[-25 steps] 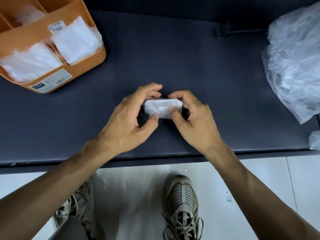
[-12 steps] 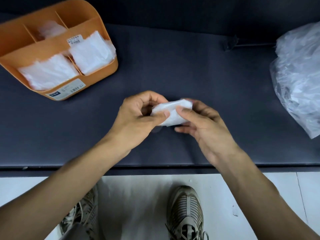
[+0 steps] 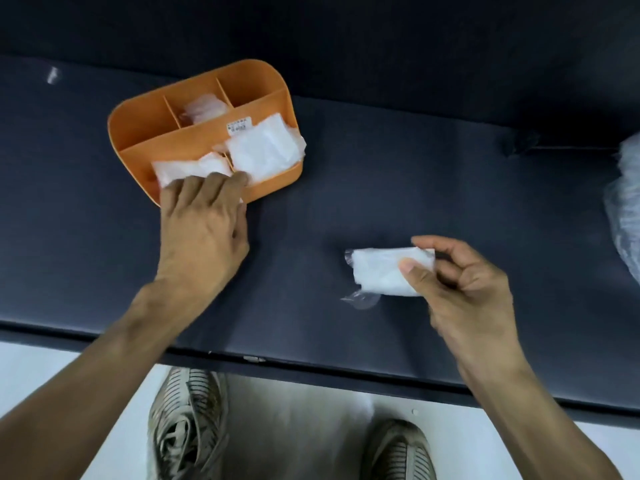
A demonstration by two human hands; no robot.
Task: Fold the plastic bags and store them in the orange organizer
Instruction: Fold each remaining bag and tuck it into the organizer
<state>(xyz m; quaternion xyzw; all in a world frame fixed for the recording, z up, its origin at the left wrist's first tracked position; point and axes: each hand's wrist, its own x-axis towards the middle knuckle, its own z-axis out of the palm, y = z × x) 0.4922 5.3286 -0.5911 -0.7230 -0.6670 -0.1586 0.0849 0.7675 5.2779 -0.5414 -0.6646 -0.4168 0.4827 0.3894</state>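
A dark blue-grey table [image 3: 381, 174] fills most of the view, with a pale floor [image 3: 294, 427] below its near edge and two grey shoes [image 3: 187, 420] on it. At ten o'clock sits the orange organizer [image 3: 194, 140]. A small white sticker [image 3: 239, 127] on its middle wall has print too small to read. Folded white bags [image 3: 263, 150] fill its front pockets, and another bag lies in a back pocket. The left hand [image 3: 204, 226] reaches over the front wall, fingers pressed on a stored bag [image 3: 188, 169]. The right hand [image 3: 464, 289], at four o'clock, pinches a folded plastic bag [image 3: 381, 271] between thumb and fingers, above the table. A heap of clear bags [image 3: 625, 216] lies at three o'clock.
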